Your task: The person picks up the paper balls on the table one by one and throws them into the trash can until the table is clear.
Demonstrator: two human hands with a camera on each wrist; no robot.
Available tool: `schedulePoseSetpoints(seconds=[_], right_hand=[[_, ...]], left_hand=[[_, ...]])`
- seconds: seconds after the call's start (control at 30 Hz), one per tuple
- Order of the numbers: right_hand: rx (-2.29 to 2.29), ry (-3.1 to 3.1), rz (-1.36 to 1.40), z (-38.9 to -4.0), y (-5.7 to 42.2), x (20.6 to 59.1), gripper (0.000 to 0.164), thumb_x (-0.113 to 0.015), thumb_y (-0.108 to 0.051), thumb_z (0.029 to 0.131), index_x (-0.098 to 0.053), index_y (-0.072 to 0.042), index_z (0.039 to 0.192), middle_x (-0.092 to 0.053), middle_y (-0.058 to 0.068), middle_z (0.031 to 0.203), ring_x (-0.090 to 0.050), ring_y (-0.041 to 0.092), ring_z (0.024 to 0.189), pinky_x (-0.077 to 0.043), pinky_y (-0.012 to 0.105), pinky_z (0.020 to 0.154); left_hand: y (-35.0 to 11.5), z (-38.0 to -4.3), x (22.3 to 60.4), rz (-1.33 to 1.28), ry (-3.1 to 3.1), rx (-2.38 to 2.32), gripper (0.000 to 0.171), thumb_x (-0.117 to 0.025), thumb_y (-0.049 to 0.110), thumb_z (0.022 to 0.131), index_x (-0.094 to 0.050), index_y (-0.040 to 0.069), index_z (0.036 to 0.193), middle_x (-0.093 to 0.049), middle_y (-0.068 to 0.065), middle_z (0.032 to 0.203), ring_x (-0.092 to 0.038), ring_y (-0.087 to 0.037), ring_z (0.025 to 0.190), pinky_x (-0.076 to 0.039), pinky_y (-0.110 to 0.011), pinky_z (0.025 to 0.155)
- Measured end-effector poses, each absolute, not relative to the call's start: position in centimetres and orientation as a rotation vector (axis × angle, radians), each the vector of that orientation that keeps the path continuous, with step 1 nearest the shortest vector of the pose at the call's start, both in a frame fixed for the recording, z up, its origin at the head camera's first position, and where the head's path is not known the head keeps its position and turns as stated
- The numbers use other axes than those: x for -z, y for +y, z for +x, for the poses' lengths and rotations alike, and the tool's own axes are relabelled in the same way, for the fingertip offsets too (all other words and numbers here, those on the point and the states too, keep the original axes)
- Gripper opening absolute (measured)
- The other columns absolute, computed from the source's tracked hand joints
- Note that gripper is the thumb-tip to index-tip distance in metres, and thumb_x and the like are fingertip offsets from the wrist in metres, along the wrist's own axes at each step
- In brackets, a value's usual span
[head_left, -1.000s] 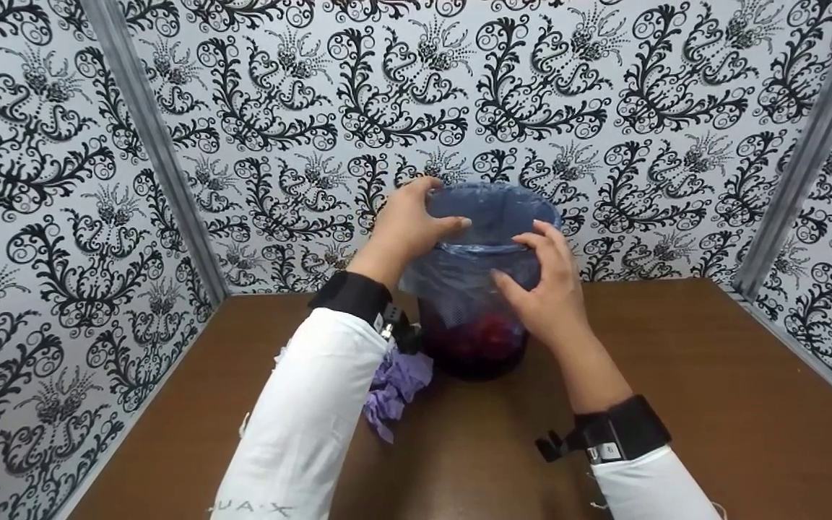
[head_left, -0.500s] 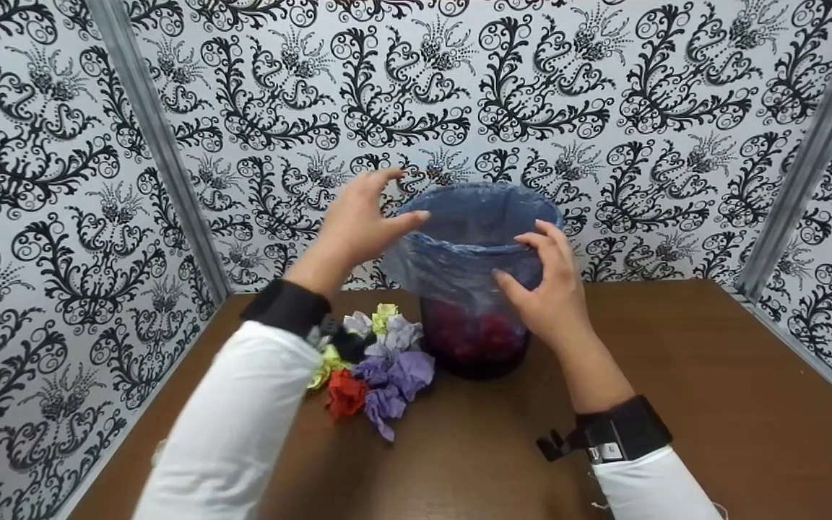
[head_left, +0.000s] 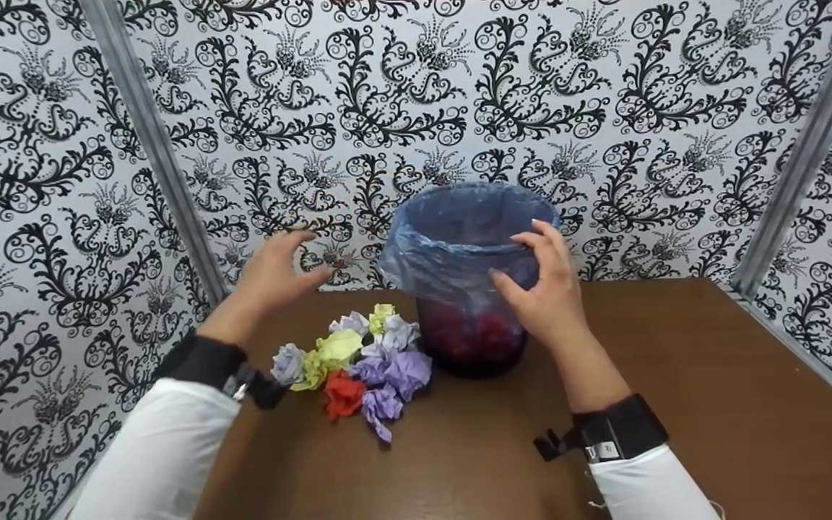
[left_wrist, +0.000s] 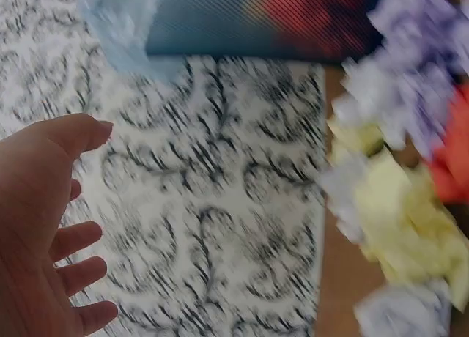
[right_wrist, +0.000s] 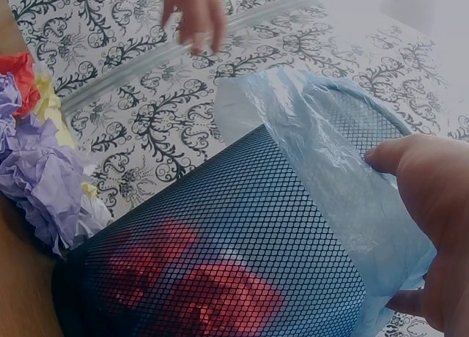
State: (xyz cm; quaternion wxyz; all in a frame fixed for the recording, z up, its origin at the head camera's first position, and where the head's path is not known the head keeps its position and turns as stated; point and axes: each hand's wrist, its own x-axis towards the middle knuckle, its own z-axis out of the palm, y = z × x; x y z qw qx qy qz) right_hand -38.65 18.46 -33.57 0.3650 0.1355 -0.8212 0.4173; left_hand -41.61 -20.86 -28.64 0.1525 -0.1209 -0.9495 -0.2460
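Note:
A dark mesh wastebasket (head_left: 472, 347) stands upright on the table, lined with a translucent blue plastic bag (head_left: 438, 267) folded over its rim. Red crumpled paper (right_wrist: 227, 297) shows through the mesh near the bottom. My right hand (head_left: 549, 292) holds the basket's upper right side, its thumb and fingers curved against the bagged rim. To the left, my left hand (head_left: 277, 271) hovers in the air with nothing in it, fingers spread apart, above and behind a pile of crumpled papers. That pile has purple (head_left: 407, 373), red (head_left: 344, 395), yellow (head_left: 340, 348) and pale grey (head_left: 287, 363) paper balls.
The brown table (head_left: 445, 469) runs up to a patterned back wall (head_left: 416, 94), with patterned side walls at left and right. The paper pile lies close against the basket's left side. Black straps with small cameras (head_left: 549, 444) sit on both wrists.
My left hand has left the basket's rim and moved left and down, uncovering the paper pile. The right hand stays on the basket, which has not moved.

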Motion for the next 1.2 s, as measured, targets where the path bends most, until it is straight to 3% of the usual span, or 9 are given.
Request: schedulePoseSetpoints(seconds=[0.27, 0.53, 0.63, 0.83, 1.07, 1.2], right_hand=[[-1.063, -2.096, 0.356, -38.7, 18.5, 33.8, 0.053, -0.086, -0.029, 0.081, -0.062, -0.018, 0.128, -0.042, 0.006, 0.158, -0.036, 0.033, 0.15, -0.031, 0.058, 0.119], [-1.058, -2.095, 0.352, -38.7, 18.5, 33.8, 0.054, -0.086, -0.03, 0.08, -0.062, -0.02, 0.128, -0.043, 0.007, 0.158, -0.036, 0.033, 0.15, -0.031, 0.059, 0.12], [-1.05, -2.104, 0.343, -38.7, 18.4, 33.7, 0.054, -0.086, -0.031, 0.08, -0.062, -0.021, 0.127, -0.042, 0.007, 0.159, -0.036, 0.034, 0.15, -0.032, 0.061, 0.119], [-1.053, -2.111, 0.337, -38.6, 18.4, 33.7, 0.054, -0.086, -0.031, 0.08, -0.062, -0.02, 0.128, -0.042, 0.006, 0.159, -0.036, 0.034, 0.149, -0.033, 0.061, 0.118], [-1.061, -2.107, 0.342, -38.6, 18.4, 33.7, 0.054, -0.086, -0.03, 0.08, -0.063, -0.02, 0.128, -0.042, 0.005, 0.159, -0.036, 0.033, 0.149, -0.033, 0.061, 0.118], [-1.076, -2.088, 0.359, -38.6, 18.4, 33.7, 0.054, -0.086, -0.028, 0.08, -0.063, -0.017, 0.128, -0.043, 0.008, 0.158, -0.037, 0.034, 0.148, -0.033, 0.059, 0.117]], left_hand=[[-25.2, -40.4, 33.3, -0.296, -2.852, 0.77, 0.074, -0.073, 0.035, 0.093, -0.041, 0.011, 0.154, -0.037, -0.02, 0.162, -0.045, -0.043, 0.142, -0.04, -0.061, 0.115], [-26.5, -40.0, 37.7, -0.153, -2.983, 0.921, 0.081, -0.078, 0.03, 0.086, -0.039, 0.014, 0.156, -0.031, -0.024, 0.164, -0.049, -0.047, 0.135, -0.044, -0.065, 0.108], [-26.6, -40.1, 38.8, -0.184, -2.99, 0.895, 0.079, -0.078, 0.029, 0.084, -0.043, 0.011, 0.153, -0.039, -0.026, 0.159, -0.053, -0.045, 0.131, -0.047, -0.063, 0.106], [-26.7, -40.5, 40.4, -0.267, -2.995, 0.815, 0.075, -0.078, 0.023, 0.077, -0.052, 0.004, 0.144, -0.057, -0.026, 0.141, -0.064, -0.033, 0.106, -0.056, -0.051, 0.093], [-26.8, -40.7, 41.9, -0.282, -2.981, 0.779, 0.063, -0.077, 0.015, 0.072, -0.061, 0.001, 0.132, -0.066, -0.022, 0.125, -0.064, -0.033, 0.105, -0.055, -0.049, 0.091], [-26.8, -40.7, 42.4, -0.282, -2.955, 0.809, 0.054, -0.076, 0.009, 0.069, -0.064, 0.001, 0.121, -0.068, -0.018, 0.111, -0.063, -0.029, 0.096, -0.054, -0.042, 0.083]])
